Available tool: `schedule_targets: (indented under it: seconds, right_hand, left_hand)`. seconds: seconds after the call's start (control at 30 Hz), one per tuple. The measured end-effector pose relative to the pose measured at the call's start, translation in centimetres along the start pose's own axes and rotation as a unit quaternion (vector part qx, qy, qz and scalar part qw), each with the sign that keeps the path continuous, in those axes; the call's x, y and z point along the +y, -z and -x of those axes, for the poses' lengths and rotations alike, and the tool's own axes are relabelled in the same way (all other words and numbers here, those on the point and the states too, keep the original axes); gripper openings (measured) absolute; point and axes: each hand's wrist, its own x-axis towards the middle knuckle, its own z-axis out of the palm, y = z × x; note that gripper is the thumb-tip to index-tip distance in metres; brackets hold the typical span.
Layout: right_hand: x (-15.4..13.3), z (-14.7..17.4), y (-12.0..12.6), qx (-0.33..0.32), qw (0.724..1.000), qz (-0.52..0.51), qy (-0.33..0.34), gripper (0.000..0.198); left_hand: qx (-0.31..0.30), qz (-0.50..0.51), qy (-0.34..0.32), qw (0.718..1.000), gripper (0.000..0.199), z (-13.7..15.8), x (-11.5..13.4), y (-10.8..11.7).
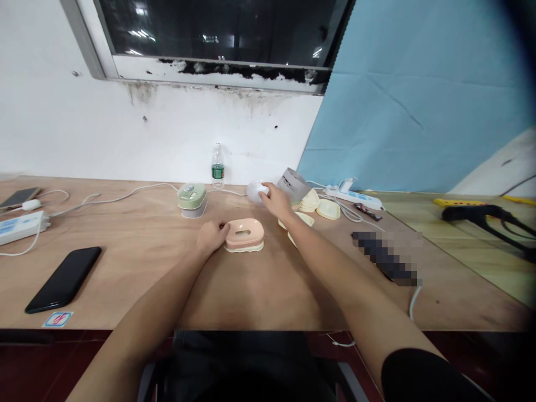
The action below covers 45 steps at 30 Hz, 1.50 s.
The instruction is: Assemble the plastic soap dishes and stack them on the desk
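Observation:
A pink oval piece (244, 233) with a slot in its middle, like a soap dish, sits on the table over a cream layer with a wavy edge. My left hand (213, 237) grips its left end, thumb and fingers against the rim. Farther back, my right hand (275, 200) is closed on a whitish translucent rounded cover (254, 192); part of it is hidden by the fingers. Beneath my right forearm lie cream oval pieces (302, 219), partly covered. More cream pieces (329, 209) are stacked to the right, beside a grey curled sheet (292, 184).
A green and grey oval box (192, 199) stands left of centre, and a water bottle (218, 167) is at the wall. Phones (63, 279) and a power strip (20, 228) lie left. Another power strip (355, 196), cables and a blurred dark item (387, 259) are right.

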Motion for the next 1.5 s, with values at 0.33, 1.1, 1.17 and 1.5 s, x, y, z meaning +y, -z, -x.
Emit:
schedule_targets:
  seconds: [0.33, 1.1, 1.17, 1.5]
  right_hand:
    - [-1.9, 7.2, -2.4, -0.165, 0.979, -0.115, 0.047, 0.027]
    - [1.5, -3.4, 0.4, -0.083, 0.992, 0.066, -0.061, 0.024]
    - [1.5, -3.2, 0.2, -0.053, 0.993, 0.052, -0.094, 0.03]
    - [-1.4, 2.8, 2.0, 0.077, 0.98, -0.182, 0.015, 0.037]
  left_hand:
    - [-0.049, -0.053, -0.01, 0.997, 0.035, -0.1, 0.1, -0.6]
    - [-0.05, 0.016, -0.054, 0.997, 0.044, -0.3, -0.9, -0.8]
    - [-0.048, 0.015, -0.052, 0.997, 0.044, -0.3, -1.0, -0.9]
    - [0.101, 0.115, -0.063, 0.986, 0.065, 0.0, -1.0, -0.7]
